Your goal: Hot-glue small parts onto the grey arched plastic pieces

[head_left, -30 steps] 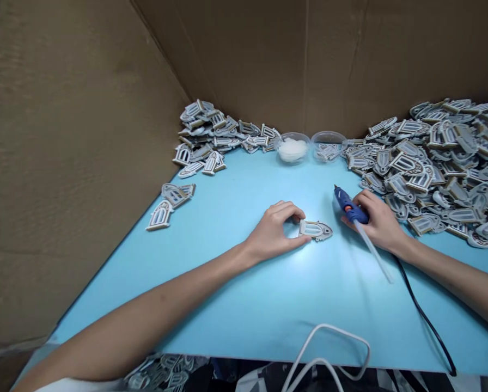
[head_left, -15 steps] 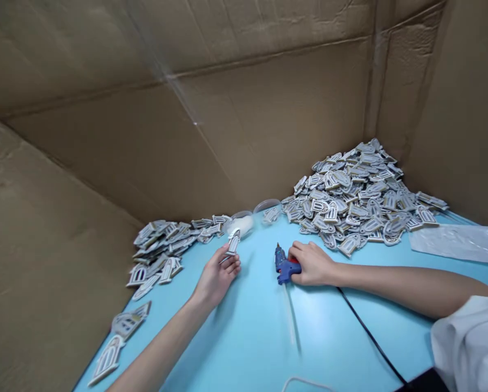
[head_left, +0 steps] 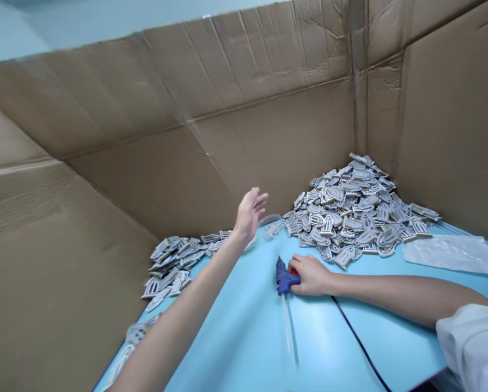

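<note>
My right hand [head_left: 309, 274] grips the handle of a blue hot glue gun [head_left: 285, 280], its nozzle pointing away from me. A long pale glue stick [head_left: 287, 324] runs out of the back of the gun toward me. My left hand [head_left: 250, 212] is stretched far forward above the table, fingers extended and apart, with no piece visible in it. Behind that hand is a clear dish, mostly hidden. A second clear round dish [head_left: 270, 220] with small grey-white pieces stands just to its right.
A tall heap of small arched window-shaped pieces [head_left: 350, 212] fills the back right corner. A smaller pile [head_left: 172, 261] lies on the left. A clear plastic bag [head_left: 452, 254] lies at right. Cardboard walls [head_left: 276, 147] surround the blue table [head_left: 244, 337]. A black cord [head_left: 358, 340] trails toward me.
My left hand has moved forward and up, and the small window-shaped piece it held no longer shows in it. My right hand keeps hold of the glue gun. The camera view has tilted up.
</note>
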Demonstrator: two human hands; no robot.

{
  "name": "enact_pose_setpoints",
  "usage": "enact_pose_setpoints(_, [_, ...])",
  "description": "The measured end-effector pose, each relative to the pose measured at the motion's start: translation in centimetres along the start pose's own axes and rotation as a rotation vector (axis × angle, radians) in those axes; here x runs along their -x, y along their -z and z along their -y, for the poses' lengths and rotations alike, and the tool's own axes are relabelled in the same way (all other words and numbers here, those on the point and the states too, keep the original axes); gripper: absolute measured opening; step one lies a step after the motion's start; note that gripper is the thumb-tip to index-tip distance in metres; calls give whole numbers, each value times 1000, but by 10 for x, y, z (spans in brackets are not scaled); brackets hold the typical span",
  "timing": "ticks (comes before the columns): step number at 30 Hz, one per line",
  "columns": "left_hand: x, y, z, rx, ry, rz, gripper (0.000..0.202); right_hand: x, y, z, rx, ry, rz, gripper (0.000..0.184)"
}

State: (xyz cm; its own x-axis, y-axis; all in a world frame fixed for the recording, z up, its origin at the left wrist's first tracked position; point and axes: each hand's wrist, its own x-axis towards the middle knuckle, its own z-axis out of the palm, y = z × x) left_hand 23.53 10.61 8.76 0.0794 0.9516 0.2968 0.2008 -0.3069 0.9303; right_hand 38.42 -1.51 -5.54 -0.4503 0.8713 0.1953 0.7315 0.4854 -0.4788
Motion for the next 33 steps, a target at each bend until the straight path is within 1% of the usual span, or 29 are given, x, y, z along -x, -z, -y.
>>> enact_pose_setpoints(3, [45, 60, 43, -170, 37, -114, 88, 0, 1, 1, -24, 1, 10, 35])
enact_pose_setpoints(5, [73, 101, 63, -290, 51, -196, 76, 0, 2, 1, -31, 3, 21, 35])
enact_pose_setpoints(7, [95, 140, 81, -391, 69, -260, 58, 0, 3, 2, -32, 3, 29, 34])
enact_pose_setpoints(8, [104, 157, 89, -479, 86, -300, 49, 0, 4, 1, -29, 2, 31, 33])
enact_pose_setpoints(9, [112, 173, 97, -660, 122, -329, 43, 0, 5, 1, -26, 3, 33, 31])
enact_pose_setpoints(10, [118, 186, 105, -817, 166, -335, 42, 0, 5, 1, -23, 4, 35, 31])
enact_pose_setpoints(11, [124, 196, 112, -955, 222, -324, 45, 0, 5, 1, -21, 8, 37, 30])
enact_pose_setpoints(13, [132, 207, 120, -1139, 365, -266, 59, 1, 6, 0, -18, 19, 44, 30])
enact_pose_setpoints(15, [138, 210, 122, -1213, 505, -218, 70, 3, 7, -1, -25, 43, 56, 30])
enact_pose_setpoints(17, [140, 210, 121, -1251, 534, -202, 73, 4, 7, -5, -47, 77, 66, 28])
enact_pose_setpoints(18, [140, 211, 121, -1257, 555, -215, 71, 4, 6, -7, -84, 87, 38, 28])
enact_pose_setpoints(20, [139, 218, 125, -1272, 598, -236, 69, 3, 5, -13, -118, 116, -6, 32])
enact_pose_setpoints(22, [139, 227, 131, -1285, 618, -242, 66, 1, 3, -18, -115, 137, -20, 34])
enact_pose_setpoints(24, [141, 234, 136, -1288, 610, -228, 58, 0, 2, -18, -105, 138, -39, 37])
enact_pose_setpoints(27, [143, 238, 141, -1278, 553, -214, 51, 0, 4, -14, -116, 125, -57, 40])
enact_pose_setpoints(30, [140, 240, 142, -1269, 446, -231, 54, 0, 5, -10, -128, 111, -76, 40])
enact_pose_setpoints(33, [133, 242, 144, -1245, 325, -203, 51, -1, 6, -8, -102, 114, -99, 38])
